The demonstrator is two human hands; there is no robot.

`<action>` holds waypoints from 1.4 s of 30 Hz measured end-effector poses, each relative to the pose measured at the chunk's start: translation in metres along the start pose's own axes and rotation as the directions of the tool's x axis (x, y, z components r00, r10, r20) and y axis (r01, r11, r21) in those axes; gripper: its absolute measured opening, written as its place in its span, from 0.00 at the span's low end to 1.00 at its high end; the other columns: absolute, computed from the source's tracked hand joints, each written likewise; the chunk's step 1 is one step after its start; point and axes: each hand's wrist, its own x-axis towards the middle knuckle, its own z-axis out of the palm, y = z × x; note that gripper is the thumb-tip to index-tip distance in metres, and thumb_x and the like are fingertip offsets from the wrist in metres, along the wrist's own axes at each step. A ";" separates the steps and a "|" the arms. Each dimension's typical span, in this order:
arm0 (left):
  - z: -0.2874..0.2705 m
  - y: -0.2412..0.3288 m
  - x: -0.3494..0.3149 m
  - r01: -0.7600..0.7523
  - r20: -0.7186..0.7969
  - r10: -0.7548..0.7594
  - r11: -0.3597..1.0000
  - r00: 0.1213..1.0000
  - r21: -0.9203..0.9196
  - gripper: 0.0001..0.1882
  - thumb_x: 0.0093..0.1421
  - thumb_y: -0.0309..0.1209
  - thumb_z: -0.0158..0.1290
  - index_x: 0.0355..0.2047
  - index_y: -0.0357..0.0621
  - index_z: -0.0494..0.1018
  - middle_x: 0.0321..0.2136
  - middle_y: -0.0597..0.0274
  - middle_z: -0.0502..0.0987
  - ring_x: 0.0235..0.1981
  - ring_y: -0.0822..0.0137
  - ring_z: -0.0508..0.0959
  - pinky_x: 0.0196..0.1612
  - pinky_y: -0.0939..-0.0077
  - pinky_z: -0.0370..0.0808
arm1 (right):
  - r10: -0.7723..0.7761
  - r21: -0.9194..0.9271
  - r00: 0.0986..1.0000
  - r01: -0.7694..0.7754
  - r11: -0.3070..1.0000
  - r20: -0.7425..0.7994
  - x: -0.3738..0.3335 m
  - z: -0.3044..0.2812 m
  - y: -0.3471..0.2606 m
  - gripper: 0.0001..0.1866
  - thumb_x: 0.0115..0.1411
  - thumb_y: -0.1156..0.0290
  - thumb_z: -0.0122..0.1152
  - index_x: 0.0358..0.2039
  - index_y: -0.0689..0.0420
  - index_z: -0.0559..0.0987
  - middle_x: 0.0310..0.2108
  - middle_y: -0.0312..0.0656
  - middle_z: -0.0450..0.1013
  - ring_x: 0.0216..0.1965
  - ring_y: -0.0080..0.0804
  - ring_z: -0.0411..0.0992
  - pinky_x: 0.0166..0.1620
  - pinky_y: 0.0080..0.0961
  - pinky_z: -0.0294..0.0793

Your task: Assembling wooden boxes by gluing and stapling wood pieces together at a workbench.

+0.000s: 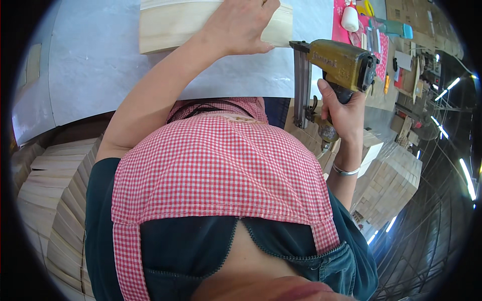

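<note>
A pale wooden piece (168,30), box-like or a stack of boards, lies on the table at the top of the head view; its far side runs out of the picture. My left hand (243,25) grips its right part from above, with the thumb along the near face. In my right hand (346,110) is a yellow and black nail gun (339,60), the fingers wrapped round its handle. Its nose reaches the wood's right end, touching or very close; I cannot tell which. The long grey magazine points back toward me.
The table (90,65) has a pale, smooth top. A white bottle (350,19) stands on a pink cloth at the far right, near a yellow-handled tool (369,7). Stacked wooden pieces (386,175) are at the right, and more piled boards (55,185) at the left.
</note>
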 end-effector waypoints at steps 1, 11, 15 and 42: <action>0.000 0.000 0.001 0.010 0.015 -0.011 1.000 1.000 0.009 0.37 0.47 0.48 0.66 0.49 0.34 0.68 0.47 0.45 0.73 0.50 0.50 0.73 0.60 0.59 0.66 | -0.015 0.019 1.000 0.016 1.000 -0.022 0.002 0.001 -0.001 0.10 0.62 0.69 0.69 0.32 0.63 0.79 0.14 0.33 0.69 0.10 0.18 0.63 0.14 0.16 0.61; 0.002 -0.006 -0.003 -0.120 -0.114 0.134 0.985 0.984 0.122 0.38 0.49 0.50 0.65 0.50 0.33 0.67 0.48 0.45 0.72 0.51 0.50 0.72 0.61 0.57 0.65 | -0.050 0.027 0.998 0.051 0.998 -0.038 0.021 0.000 -0.005 0.12 0.61 0.67 0.70 0.30 0.63 0.80 0.12 0.32 0.69 0.10 0.18 0.63 0.14 0.16 0.60; 0.002 -0.006 -0.005 -0.184 -0.171 0.214 0.967 0.962 0.178 0.41 0.50 0.51 0.65 0.53 0.32 0.66 0.51 0.43 0.71 0.55 0.48 0.70 0.64 0.54 0.63 | -0.041 0.052 0.997 0.044 0.998 -0.067 0.019 0.000 -0.001 0.12 0.62 0.66 0.70 0.30 0.63 0.80 0.12 0.32 0.69 0.10 0.19 0.63 0.14 0.16 0.60; 0.130 0.125 -0.021 0.668 0.828 0.273 0.492 0.490 -0.558 0.29 0.64 0.52 0.57 0.53 0.39 0.74 0.44 0.51 0.81 0.44 0.60 0.81 0.48 0.68 0.78 | 0.209 0.587 0.833 0.163 0.793 -0.513 0.040 -0.073 0.125 0.16 0.67 0.62 0.63 0.29 0.62 0.77 0.16 0.37 0.70 0.12 0.25 0.68 0.16 0.19 0.66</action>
